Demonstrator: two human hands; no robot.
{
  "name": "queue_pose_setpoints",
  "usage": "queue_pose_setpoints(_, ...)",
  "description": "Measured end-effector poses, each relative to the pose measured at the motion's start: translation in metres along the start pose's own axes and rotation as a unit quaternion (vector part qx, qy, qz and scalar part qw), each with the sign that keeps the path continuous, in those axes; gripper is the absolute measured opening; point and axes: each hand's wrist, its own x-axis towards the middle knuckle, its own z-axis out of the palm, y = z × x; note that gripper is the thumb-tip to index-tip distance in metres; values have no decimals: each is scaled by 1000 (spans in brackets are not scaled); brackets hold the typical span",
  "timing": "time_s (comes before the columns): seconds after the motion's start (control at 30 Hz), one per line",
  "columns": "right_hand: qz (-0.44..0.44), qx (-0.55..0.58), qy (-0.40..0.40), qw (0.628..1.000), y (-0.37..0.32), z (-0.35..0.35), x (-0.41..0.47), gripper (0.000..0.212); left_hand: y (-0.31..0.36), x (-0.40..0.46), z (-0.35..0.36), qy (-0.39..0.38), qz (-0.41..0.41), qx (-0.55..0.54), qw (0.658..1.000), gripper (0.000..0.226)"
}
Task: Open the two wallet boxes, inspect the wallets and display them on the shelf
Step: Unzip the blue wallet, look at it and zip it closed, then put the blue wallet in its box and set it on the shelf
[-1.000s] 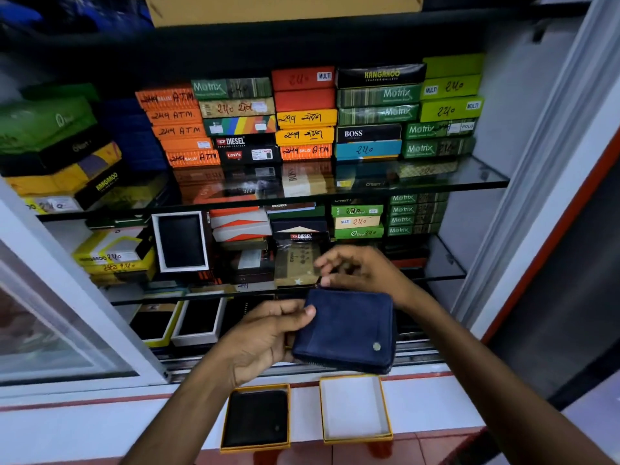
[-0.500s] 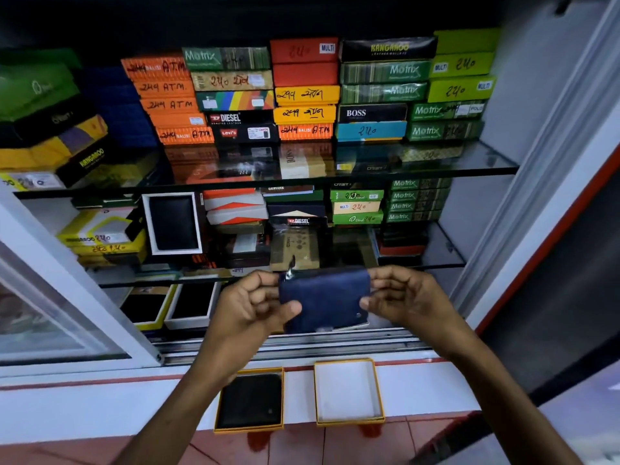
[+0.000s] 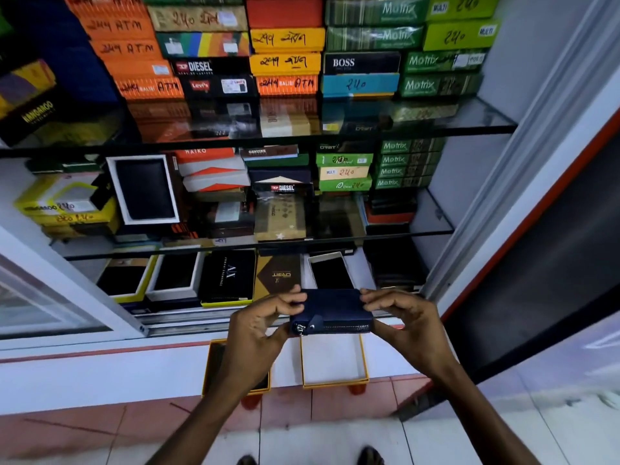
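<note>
A dark blue zip wallet [image 3: 330, 312] is held level in front of the cabinet, its zipper edge facing me. My left hand [image 3: 258, 330] pinches its left end and my right hand [image 3: 407, 325] pinches its right end. Below, on the white ledge [image 3: 100, 374], stand two open yellow-rimmed boxes: the right box [image 3: 333, 360] has a bare white inside, the left box [image 3: 214, 364] is mostly hidden by my left wrist and looks dark inside.
The glass-shelved cabinet holds stacks of wallet boxes on the upper shelf [image 3: 436, 125] and middle shelf [image 3: 419, 229]. The bottom level shows open displayed wallets [image 3: 174, 276]. A sliding glass door [image 3: 43, 297] stands at the left, a white frame [image 3: 486, 229] at the right.
Both hands turned the wallet from its flat face to its zipper edge and lowered it. The camera tilted down, closer to the shelves.
</note>
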Motion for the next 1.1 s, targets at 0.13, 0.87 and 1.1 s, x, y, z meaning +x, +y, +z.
queue_pose_setpoints(0.13, 152, 27, 13, 988, 16, 4, -10, 39, -25, -5, 15, 26, -138, 9, 990, 42)
queue_pose_setpoints(0.87, 432, -19, 64, 899, 108, 42, -30, 4, -122, -20, 56, 43, -359, 194, 912, 23)
queue_pose_setpoints(1.1, 396, 201, 57, 894, 40, 24, -6, 16, -76, -8, 29, 70, -308, 57, 947, 3)
